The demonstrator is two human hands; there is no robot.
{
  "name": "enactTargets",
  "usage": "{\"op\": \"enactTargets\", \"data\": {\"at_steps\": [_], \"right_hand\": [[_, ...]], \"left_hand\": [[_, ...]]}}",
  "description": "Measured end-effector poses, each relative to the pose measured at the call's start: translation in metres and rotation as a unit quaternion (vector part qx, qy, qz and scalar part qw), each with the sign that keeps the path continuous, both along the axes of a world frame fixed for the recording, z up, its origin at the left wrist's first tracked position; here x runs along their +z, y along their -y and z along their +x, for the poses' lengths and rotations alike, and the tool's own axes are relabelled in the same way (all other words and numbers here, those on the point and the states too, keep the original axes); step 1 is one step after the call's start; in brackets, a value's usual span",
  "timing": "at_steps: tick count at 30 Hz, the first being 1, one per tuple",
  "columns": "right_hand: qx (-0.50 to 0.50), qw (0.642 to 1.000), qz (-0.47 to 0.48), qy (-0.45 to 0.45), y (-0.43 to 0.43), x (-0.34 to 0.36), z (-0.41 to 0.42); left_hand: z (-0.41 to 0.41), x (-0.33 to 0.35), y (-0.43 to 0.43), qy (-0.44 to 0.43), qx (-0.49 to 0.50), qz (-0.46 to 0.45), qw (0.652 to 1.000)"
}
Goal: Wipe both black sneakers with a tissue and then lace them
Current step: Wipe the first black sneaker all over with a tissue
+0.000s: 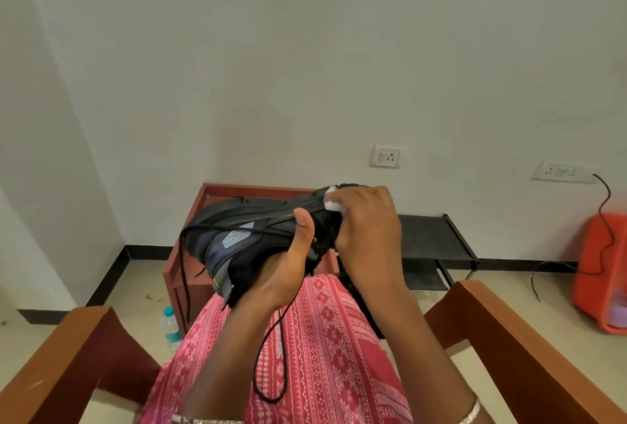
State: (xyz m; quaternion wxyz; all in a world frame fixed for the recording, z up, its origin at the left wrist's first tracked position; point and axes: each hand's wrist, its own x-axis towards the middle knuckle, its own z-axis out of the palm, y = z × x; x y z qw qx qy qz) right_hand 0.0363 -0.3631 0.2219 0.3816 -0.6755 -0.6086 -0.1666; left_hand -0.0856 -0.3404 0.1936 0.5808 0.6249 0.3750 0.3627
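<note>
Your right hand [368,233] was curled around a wad of white tissue [334,204], pressing it against the upper end of the black sneaker [244,233]. Your left hand [288,267] gripped that sneaker from underneath, fingers hidden behind it and the thumb laid up across its side. You held the shoe above your lap, tilted on its side with the sole turned away from you. A black lace [271,355] hung loose from it, one length drooping at the left and another looping down over your pink patterned garment [325,339].

The wooden chair arms [68,355] flanked you on both sides. Behind the sneaker stood a reddish-brown wooden stand [210,193], with a water bottle [170,325] on the floor just beside it. To the right a low black rack [437,237] ran along the wall, and farther right sat an orange plastic bin [600,271], a black cable [607,220] trailing down to it from a wall socket [563,172].
</note>
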Motion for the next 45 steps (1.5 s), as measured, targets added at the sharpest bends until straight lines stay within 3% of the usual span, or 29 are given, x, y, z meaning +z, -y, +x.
{"op": "enactTargets", "data": {"at_steps": [3, 5, 8, 12, 16, 18, 21, 23, 28, 31, 38, 40, 45], "right_hand": [[0.13, 0.991, -0.041, -0.019, 0.012, 0.008, -0.022], [0.154, 0.986, -0.06, -0.025, 0.011, 0.013, -0.027], [0.043, 0.996, -0.065, 0.052, -0.003, 0.015, -0.015], [-0.057, 0.996, -0.064, -0.032, -0.004, 0.013, 0.007], [0.085, 0.993, -0.083, -0.023, -0.003, 0.015, -0.006], [0.183, 0.973, -0.107, -0.095, -0.002, 0.02, -0.018], [0.23, 0.955, -0.131, -0.133, -0.003, 0.027, -0.02], [0.204, 0.963, -0.14, -0.109, -0.009, 0.029, -0.011], [0.033, 0.988, -0.15, -0.031, -0.015, 0.034, 0.018], [0.048, 0.987, -0.149, -0.044, -0.015, 0.031, 0.012], [0.208, 0.955, -0.172, -0.121, -0.022, 0.032, -0.013], [0.197, 0.958, -0.173, -0.116, -0.022, 0.033, -0.004], [0.048, 0.981, -0.183, -0.051, -0.025, 0.036, 0.026]], "left_hand": [[-0.001, -0.001, 0.001, -0.015, -0.002, 0.033, 0.999], [-0.002, 0.0, 0.001, -0.012, -0.006, 0.045, 0.999], [-0.004, -0.002, -0.002, -0.014, -0.004, 0.029, 0.999], [-0.005, 0.001, -0.003, -0.014, -0.004, -0.008, 1.0], [-0.005, -0.002, -0.004, -0.027, -0.018, 0.011, 0.999], [-0.007, -0.001, 0.0, -0.045, -0.018, 0.023, 0.999], [-0.007, 0.002, 0.005, -0.064, -0.013, 0.034, 0.997], [-0.008, 0.001, 0.003, -0.077, 0.004, 0.048, 0.996], [-0.013, 0.002, 0.0, -0.089, 0.005, 0.008, 0.996], [-0.013, 0.004, 0.0, -0.103, -0.001, 0.01, 0.995], [-0.007, 0.007, 0.008, -0.096, -0.011, 0.074, 0.993], [-0.009, 0.007, 0.007, -0.105, -0.006, 0.07, 0.992], [-0.011, 0.003, 0.003, -0.073, 0.006, 0.058, 0.996]]}}
